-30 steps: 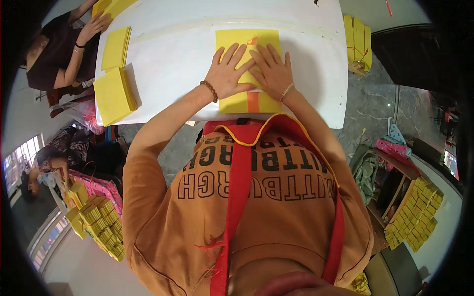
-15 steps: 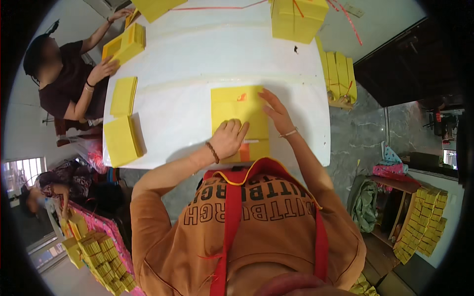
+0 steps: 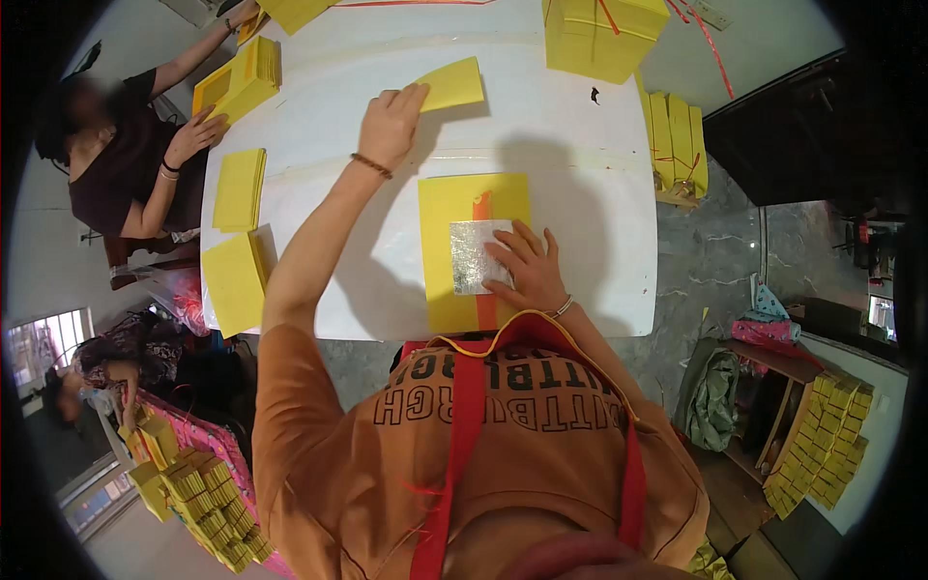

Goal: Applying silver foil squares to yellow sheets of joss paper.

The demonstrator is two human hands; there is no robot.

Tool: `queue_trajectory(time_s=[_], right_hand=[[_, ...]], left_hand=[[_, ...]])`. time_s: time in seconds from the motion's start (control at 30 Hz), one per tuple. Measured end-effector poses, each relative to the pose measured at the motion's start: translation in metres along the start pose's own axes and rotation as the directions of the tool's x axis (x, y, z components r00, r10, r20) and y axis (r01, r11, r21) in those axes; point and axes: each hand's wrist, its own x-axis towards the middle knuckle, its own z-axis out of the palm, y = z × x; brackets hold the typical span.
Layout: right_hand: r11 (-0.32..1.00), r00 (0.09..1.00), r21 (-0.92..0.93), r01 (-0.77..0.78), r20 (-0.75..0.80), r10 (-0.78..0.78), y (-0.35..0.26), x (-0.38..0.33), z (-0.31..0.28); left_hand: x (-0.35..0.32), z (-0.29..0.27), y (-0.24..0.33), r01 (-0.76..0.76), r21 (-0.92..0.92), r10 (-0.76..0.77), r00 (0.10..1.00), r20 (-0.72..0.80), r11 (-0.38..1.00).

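Yellow sheet [image 3: 437, 242]: flat, upright rectangle, lies on the near middle of the white table [image 3: 604, 232]. Orange strip [image 3: 483, 205] runs near to far along it. Silver square [image 3: 470, 256], shiny and crinkled, sits on top over the strip; strip shows beyond its far and near edges.

Right hand [image 3: 530, 271]: fingers spread, tips over the right part of the silver square, palm toward the sheet's right edge. Left hand [image 3: 390, 129]: well off to the far left of the sheet, fingers closed over the near left end of a smaller yellow piece [image 3: 454, 85]; thumb hidden, so can't tell exactly how it pinches. Piece sticks out to the right of the fingers, tilted, shadow on the table just below it.

Versus half a second ago: left hand was on the near part of the yellow sheet, right hand by its far right corner, silver square out of sight. Now left hand is out at the far left with the smaller piece, right hand is nearer and on the square, which shows fully except under the fingers.

Around: two yellow stacks [image 3: 240, 189] along the left edge, tied yellow block [image 3: 601, 41] far right, co-worker's hand [image 3: 193, 138] on a yellow bundle [image 3: 242, 85] far left.
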Motion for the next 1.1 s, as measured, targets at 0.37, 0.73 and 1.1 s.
queue_trajectory(time_s=[0.37, 0.73, 1.1], right_hand=[[0.976, 0.998, 0.217, 0.007, -0.058, 0.005, 0.010, -0.002, 0.015], [0.976, 1.000, 0.216, -0.027, -0.003, 0.028, 0.009, -0.001, 0.015], [0.975, 0.994, 0.193, 0.108, -0.047, -0.101, 0.002, 0.005, 0.013]], left_hand=[[-0.033, 0.074, -0.025, 0.021, 0.122, -0.068, 0.917, 0.393, 0.992], [-0.031, 0.104, -0.046, 0.086, 0.101, -0.117, 0.927, 0.356, 0.991], [-0.018, 0.061, -0.066, 0.388, -0.194, -0.310, 0.888, 0.340, 0.901]])
